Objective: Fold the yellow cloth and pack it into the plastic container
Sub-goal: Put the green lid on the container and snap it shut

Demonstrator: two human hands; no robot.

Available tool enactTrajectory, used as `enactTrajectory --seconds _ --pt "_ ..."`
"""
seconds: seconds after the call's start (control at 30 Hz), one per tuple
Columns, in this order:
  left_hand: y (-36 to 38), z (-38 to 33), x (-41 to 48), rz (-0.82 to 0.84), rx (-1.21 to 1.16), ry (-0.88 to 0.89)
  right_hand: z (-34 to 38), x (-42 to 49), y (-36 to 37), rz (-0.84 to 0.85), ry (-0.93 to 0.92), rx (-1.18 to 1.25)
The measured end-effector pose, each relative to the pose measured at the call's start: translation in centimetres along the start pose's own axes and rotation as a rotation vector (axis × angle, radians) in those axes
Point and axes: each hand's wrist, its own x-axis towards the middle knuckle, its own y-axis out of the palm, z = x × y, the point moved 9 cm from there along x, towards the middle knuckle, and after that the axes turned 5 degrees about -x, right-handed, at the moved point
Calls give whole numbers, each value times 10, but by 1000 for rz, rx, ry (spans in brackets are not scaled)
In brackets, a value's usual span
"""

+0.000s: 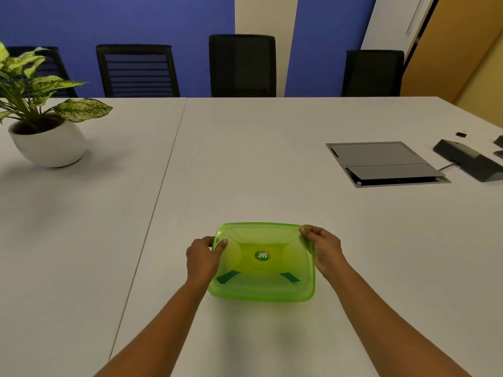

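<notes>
A translucent green plastic container with its lid on sits on the white table near the front edge. A yellow shape shows through the lid, with a round sticker in the middle. My left hand grips the container's left side, thumb on top of the lid. My right hand holds the right far corner, fingers curled over the rim. Whether the yellow shape is the cloth I cannot tell.
A potted plant in a white pot stands at the far left. A grey cable hatch is set into the table at the right, with a dark device beside it. Several black chairs line the far edge.
</notes>
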Motion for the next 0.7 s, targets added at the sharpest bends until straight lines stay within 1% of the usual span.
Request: enactTrajectory --seconds 0.17,0.43,0.7 --pt "3 0 2 -22 32 0 2 12 3 -21 -19 -38" --pt "15 0 7 48 3 2 -4 27 6 -87 -22 -90" --pt "22 12 3 51 -7 -29 9 26 10 -155 -205 -443"
